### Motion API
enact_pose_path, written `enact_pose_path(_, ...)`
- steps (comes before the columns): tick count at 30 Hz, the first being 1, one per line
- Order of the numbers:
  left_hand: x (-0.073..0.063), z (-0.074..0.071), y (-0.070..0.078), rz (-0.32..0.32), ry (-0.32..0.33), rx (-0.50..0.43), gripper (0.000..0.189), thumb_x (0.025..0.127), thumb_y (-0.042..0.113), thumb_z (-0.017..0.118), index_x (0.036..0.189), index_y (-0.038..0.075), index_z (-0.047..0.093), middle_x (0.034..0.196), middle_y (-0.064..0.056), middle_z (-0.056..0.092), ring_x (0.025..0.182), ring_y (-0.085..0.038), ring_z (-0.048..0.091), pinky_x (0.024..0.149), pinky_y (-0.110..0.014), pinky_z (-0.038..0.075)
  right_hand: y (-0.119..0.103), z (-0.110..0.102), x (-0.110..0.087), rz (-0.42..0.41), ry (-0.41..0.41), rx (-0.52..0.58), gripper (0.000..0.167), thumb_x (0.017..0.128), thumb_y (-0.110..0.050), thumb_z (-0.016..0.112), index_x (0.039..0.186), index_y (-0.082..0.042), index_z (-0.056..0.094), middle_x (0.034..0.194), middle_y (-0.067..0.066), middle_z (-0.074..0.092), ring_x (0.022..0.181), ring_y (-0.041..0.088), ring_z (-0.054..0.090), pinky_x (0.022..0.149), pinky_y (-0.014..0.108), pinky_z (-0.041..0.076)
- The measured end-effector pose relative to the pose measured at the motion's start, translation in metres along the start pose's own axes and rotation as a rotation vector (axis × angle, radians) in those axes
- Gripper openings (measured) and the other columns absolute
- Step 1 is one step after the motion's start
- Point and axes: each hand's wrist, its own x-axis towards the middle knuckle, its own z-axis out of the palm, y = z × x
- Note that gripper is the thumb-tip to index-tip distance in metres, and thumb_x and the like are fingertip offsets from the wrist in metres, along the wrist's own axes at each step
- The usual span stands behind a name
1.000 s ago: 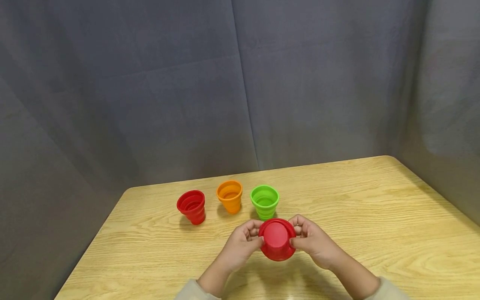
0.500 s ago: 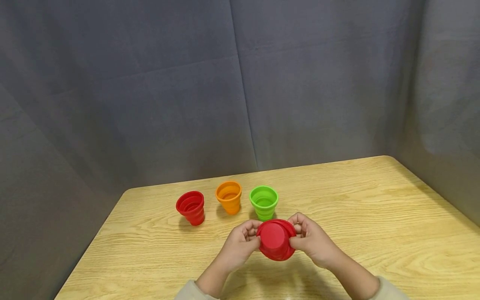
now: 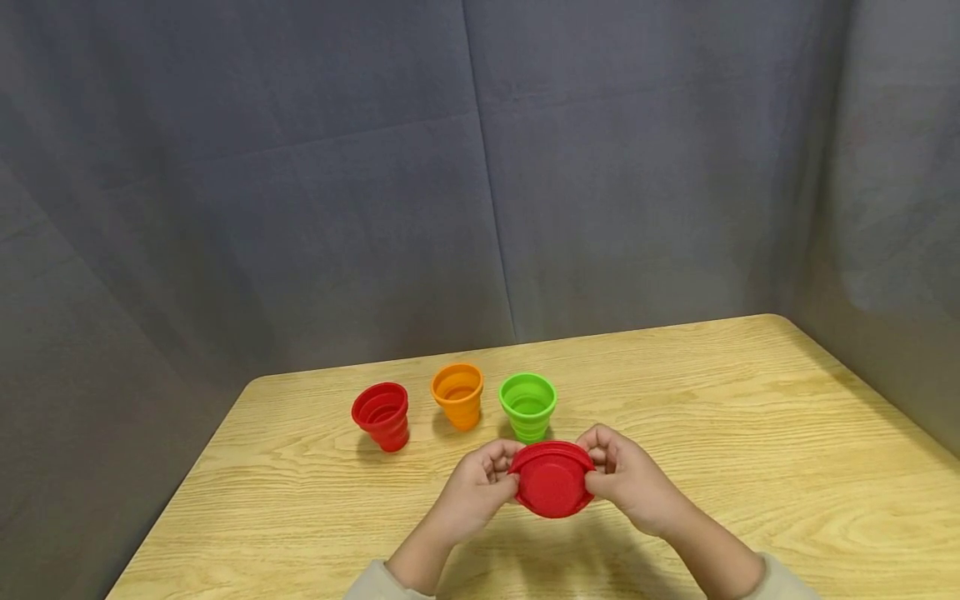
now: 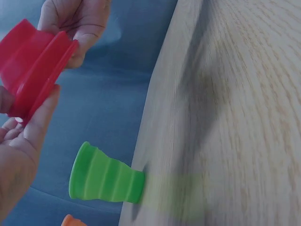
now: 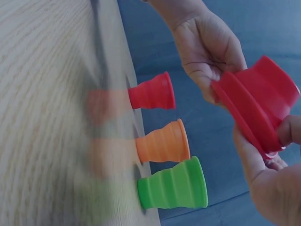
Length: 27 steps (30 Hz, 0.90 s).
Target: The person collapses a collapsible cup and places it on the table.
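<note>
Both hands hold a red collapsible cup [image 3: 553,485] above the table, its base turned toward the head camera. My left hand [image 3: 472,492] pinches one side of the wide rim between thumb and fingers. On the opposite side my right hand [image 3: 634,485] grips the rim the same way, thumb on the near face. From the right wrist, the cup's ringed wall [image 5: 263,101] shows stepped folds and looks squat. Just beyond the hands a green collapsible cup [image 3: 528,405] stands upright, its lower part close behind the held one in the head view.
An orange collapsible cup [image 3: 458,395] and a second red one [image 3: 383,415] stand mouth up to the left of the green cup. They rest on a wood-grain table [image 3: 750,433] with rounded far corners. Grey cloth [image 3: 360,183] hangs behind and at both sides.
The held red cup's base has tilted and sunk toward its rim, so the cup now looks flatter and wider. Both hands have barely shifted. The standing cups stay put.
</note>
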Motion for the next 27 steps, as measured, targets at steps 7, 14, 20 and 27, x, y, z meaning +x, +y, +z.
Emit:
enact_pose_path(7, -0.001, -0.007, -0.002, -0.014, -0.058, -0.133, 0.032, 0.079, -0.008, 0.047, 0.111, -0.014, 0.043, 0.09, -0.005, 0.056, 0.076, -0.01, 0.055, 0.069, -0.024, 0.048, 0.005, -0.011, 0.0, -0.089, -0.165, 0.154, 0.025, 0.076, 0.015, 0.038, 0.095, 0.001, 0.045, 0.086, 0.006, 0.059, 0.075, 0.016, 0.059, 0.065, 0.03, 0.05)
enact_pose_path(14, -0.003, -0.008, -0.009, 0.04, -0.176, -0.362, 0.03, 0.079, -0.007, 0.048, 0.109, -0.005, 0.047, 0.094, -0.006, 0.053, 0.082, -0.012, 0.054, 0.074, -0.022, 0.046, 0.009, -0.019, 0.0, -0.11, -0.306, 0.288, 0.027, 0.08, 0.014, 0.04, 0.101, -0.001, 0.049, 0.092, 0.007, 0.059, 0.081, 0.017, 0.058, 0.069, 0.029, 0.049)
enact_pose_path(20, -0.001, -0.006, -0.007, 0.075, -0.198, -0.373, 0.034, 0.08, 0.002, 0.056, 0.11, -0.012, 0.045, 0.093, -0.004, 0.055, 0.082, -0.012, 0.055, 0.074, -0.023, 0.046, 0.011, -0.026, -0.001, -0.136, -0.346, 0.313, 0.03, 0.08, 0.015, 0.038, 0.105, 0.0, 0.049, 0.094, 0.007, 0.059, 0.083, 0.015, 0.056, 0.073, 0.028, 0.047)
enact_pose_path(27, 0.001, -0.001, -0.004, 0.096, -0.171, -0.325, 0.048, 0.078, 0.004, 0.059, 0.109, -0.023, 0.034, 0.089, -0.003, 0.055, 0.076, -0.011, 0.054, 0.068, -0.021, 0.047, 0.01, -0.026, 0.002, -0.124, -0.368, 0.249, 0.026, 0.084, 0.008, 0.041, 0.104, -0.001, 0.054, 0.091, 0.007, 0.061, 0.079, 0.017, 0.058, 0.069, 0.031, 0.047)
